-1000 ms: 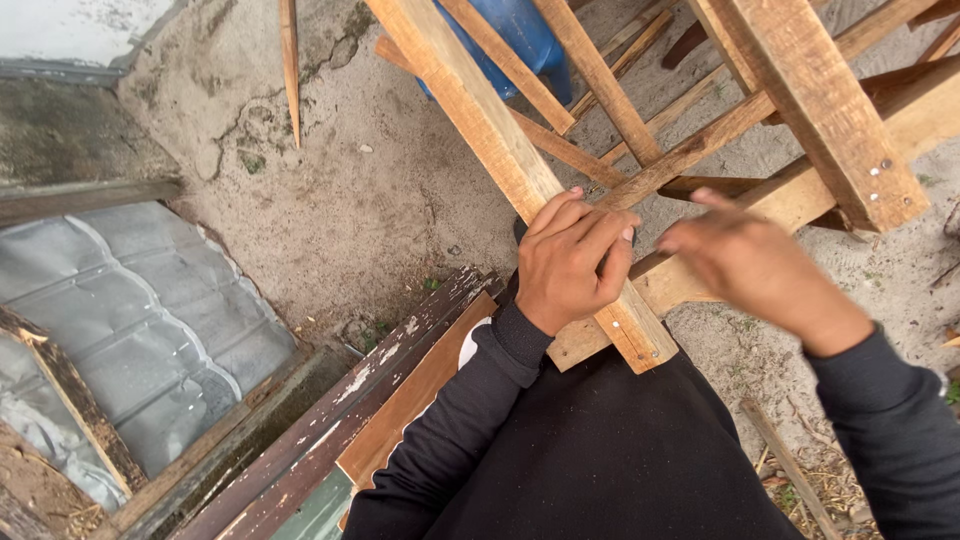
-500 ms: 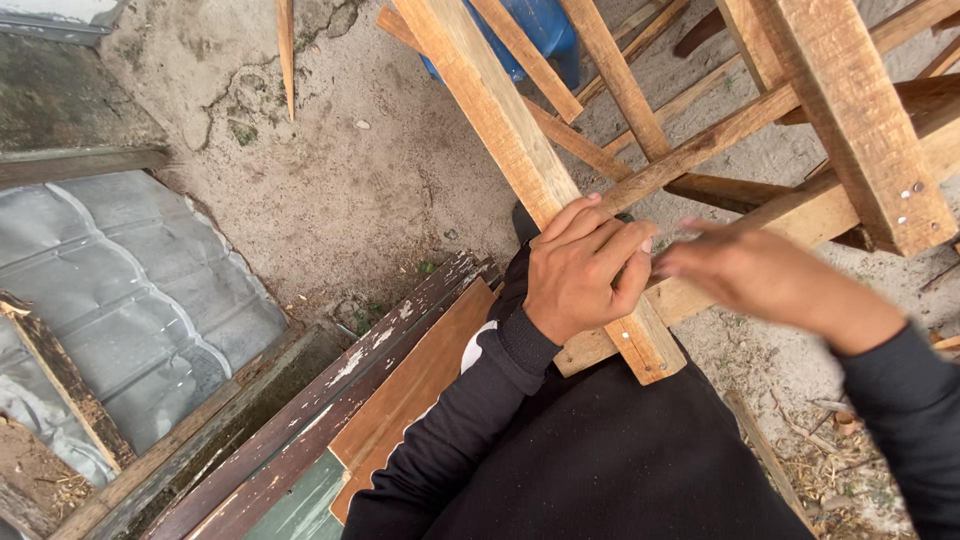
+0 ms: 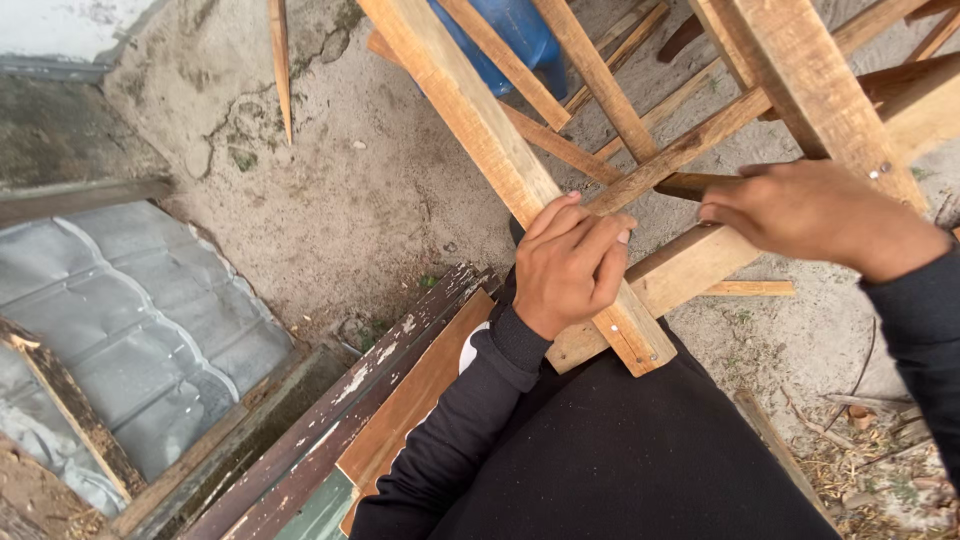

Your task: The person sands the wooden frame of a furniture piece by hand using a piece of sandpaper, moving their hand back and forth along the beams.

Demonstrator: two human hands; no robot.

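Observation:
My left hand (image 3: 570, 265) is wrapped around a long pale wooden beam (image 3: 470, 110), right where a thin slat (image 3: 700, 140) crosses it. The beam's end lies on a wider cross plank (image 3: 690, 265) with nail heads near the joint. To the right, my right hand (image 3: 820, 215) sits over that plank. Its fingers are curled around the end of a short dark brown wooden stick (image 3: 685, 185) that points left toward the joint. Both arms are in dark sleeves, and my dark-clothed lap is just below the frame.
More slats and a thick plank (image 3: 810, 90) of the same frame fill the upper right. A blue barrel (image 3: 510, 35) stands behind it. Grey corrugated sheet (image 3: 130, 320) lies at left, painted old boards (image 3: 380, 400) by my left arm, and sandy ground (image 3: 380, 200) between.
My right hand has lifted slightly up and to the right, and the dark stick now shows at its fingers. My left hand keeps its grip on the beam.

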